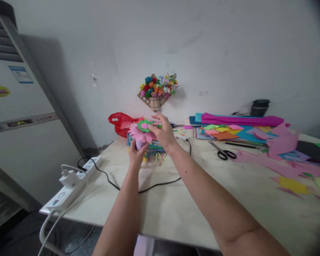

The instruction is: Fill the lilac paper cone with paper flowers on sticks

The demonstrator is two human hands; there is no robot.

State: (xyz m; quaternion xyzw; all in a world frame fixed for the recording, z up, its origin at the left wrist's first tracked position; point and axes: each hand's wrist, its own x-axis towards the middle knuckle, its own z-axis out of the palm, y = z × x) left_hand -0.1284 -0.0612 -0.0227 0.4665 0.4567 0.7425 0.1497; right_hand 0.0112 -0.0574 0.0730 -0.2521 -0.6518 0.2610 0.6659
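My left hand (136,153) is wrapped around a small lavender cup (140,144), holding it upright over the table. Pink paper petals with a zigzag edge (138,135) spread out around the cup's top. Above them sits a green paper flower (142,125) with a pink centre. My right hand (164,132) reaches in from the right, its thumb and fingers closed at the edge of the green flower. Exactly where the fingertips grip is partly hidden. Behind the hands lie a bundle of coloured strips (156,149) and a red plastic bag (120,122).
Black-handled scissors (222,153), a black pencil (240,145), stacked coloured paper (242,120) and pink scraps (266,163) lie to the right. A power strip (66,192) runs along the left edge, and a black cable (160,185) crosses the table. Paper flowers (154,87) hang on the wall.
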